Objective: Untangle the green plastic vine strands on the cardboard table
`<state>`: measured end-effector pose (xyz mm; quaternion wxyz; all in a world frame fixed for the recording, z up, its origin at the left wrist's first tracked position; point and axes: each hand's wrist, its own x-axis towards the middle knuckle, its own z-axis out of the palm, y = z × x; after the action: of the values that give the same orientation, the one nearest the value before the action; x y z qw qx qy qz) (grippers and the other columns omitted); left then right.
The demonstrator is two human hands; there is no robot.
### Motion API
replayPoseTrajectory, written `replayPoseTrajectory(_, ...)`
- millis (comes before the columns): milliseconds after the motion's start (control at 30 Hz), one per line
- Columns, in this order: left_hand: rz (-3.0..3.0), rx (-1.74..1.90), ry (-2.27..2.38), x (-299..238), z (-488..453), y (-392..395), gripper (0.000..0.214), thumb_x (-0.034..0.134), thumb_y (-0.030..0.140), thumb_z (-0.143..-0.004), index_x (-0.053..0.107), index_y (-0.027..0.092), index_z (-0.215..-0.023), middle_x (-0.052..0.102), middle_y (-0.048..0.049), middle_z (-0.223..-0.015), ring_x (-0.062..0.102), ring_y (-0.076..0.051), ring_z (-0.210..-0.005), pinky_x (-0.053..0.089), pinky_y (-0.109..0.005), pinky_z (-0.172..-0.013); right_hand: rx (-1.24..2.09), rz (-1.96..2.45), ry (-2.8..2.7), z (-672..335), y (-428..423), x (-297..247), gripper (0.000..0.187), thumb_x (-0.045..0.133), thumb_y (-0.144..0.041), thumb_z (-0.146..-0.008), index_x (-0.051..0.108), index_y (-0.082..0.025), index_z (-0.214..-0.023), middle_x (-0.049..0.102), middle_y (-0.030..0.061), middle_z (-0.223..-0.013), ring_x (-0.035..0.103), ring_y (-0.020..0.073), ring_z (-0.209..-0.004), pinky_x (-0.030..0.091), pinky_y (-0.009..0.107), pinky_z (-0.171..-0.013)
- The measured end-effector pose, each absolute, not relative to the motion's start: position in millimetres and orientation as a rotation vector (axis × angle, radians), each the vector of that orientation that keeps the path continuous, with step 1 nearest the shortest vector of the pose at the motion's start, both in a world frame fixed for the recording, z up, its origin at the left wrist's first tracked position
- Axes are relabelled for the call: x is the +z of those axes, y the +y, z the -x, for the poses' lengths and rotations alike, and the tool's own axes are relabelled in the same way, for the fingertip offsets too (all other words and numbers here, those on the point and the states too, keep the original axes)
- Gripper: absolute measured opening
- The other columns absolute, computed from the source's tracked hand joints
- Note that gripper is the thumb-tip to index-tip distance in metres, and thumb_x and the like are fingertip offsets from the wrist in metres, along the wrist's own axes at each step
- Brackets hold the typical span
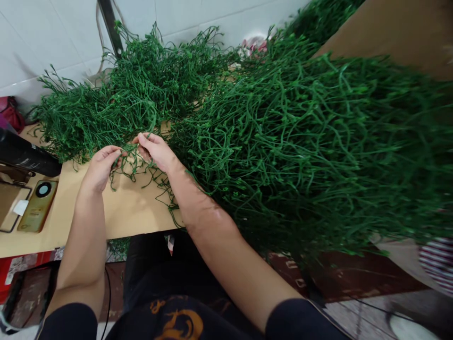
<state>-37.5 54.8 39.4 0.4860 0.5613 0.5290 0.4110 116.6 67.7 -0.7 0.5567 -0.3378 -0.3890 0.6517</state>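
Observation:
Between my two hands stretches a small tangle of green artificial plant stems (pixel 130 158), thin and curly. My left hand (pixel 102 163) pinches its left end between thumb and fingers. On the other side, my right hand (pixel 152 148) grips the stems too, fingers closed. Both hands are just above the cardboard-covered table (pixel 130 208). A large heap of the same green stems (pixel 300 132) lies right of my right hand, and another pile (pixel 106 104) spreads behind my hands. A few loose strands hang below my right wrist.
At the left lie a phone (pixel 38 205) and a black bottle (pixel 28 153). A red bag (pixel 12 113) sits farther back. A brown cardboard sheet (pixel 396 38) slants at upper right. The tiled wall (pixel 56 33) and a dark post (pixel 110 26) stand behind the piles.

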Motion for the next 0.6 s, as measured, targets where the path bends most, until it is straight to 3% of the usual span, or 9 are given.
replayPoseTrajectory(100, -1.446, 0.808, 1.292, 41.2, 40.8, 46.7, 0.016, 0.065, 0.027, -0.068, 0.058, 0.016, -0.075, 0.048, 0.0033, -0.058, 0.038, -0.007, -0.050, 0.029, -0.019, -0.049, 1.393, 0.938, -0.995, -113.9, 74.9, -9.2, 0.028, 0.047, -0.035, -0.092, 0.053, -0.015, -0.074, 0.045, -0.0071, -0.051, 0.038, 0.0032, -0.044, 0.030, 0.018, -0.047)
replayPoseTrajectory(233, -1.616, 0.685, 1.282, 36.9, 36.8, 33.1, 0.025, 0.055, 0.038, -0.079, 0.052, 0.017, -0.066, 0.036, 0.0041, -0.054, 0.028, -0.008, -0.047, 0.021, -0.023, -0.046, 1.114, 1.084, -1.189, -111.7, 81.7, -19.2, 0.030, 0.043, -0.029, -0.094, 0.051, -0.016, -0.068, 0.045, -0.0061, -0.053, 0.040, 0.0055, -0.050, 0.033, 0.021, -0.057)
replayPoseTrajectory(467, -2.037, 0.752, 1.341, 22.0, 21.3, 11.5, 0.026, 0.041, 0.030, -0.087, 0.046, 0.018, -0.064, 0.043, 0.0010, -0.061, 0.040, -0.012, -0.060, 0.033, -0.026, -0.059, 0.890, 1.272, -1.295, -111.2, 85.9, -27.7, 0.030, 0.047, -0.028, -0.091, 0.051, -0.016, -0.065, 0.038, -0.0065, -0.054, 0.035, 0.0069, -0.055, 0.029, 0.022, -0.060)
replayPoseTrajectory(600, -2.202, 0.682, 0.996, 55.5, 29.7, -32.5, 0.029, 0.042, 0.034, -0.090, 0.048, 0.020, -0.065, 0.048, -0.0002, -0.061, 0.046, -0.013, -0.060, 0.038, -0.027, -0.060, 0.844, 1.397, -0.976, -123.9, 101.3, -35.5, 0.034, 0.044, -0.025, -0.092, 0.046, -0.016, -0.060, 0.040, -0.0056, -0.056, 0.037, 0.0064, -0.056, 0.029, 0.021, -0.060)
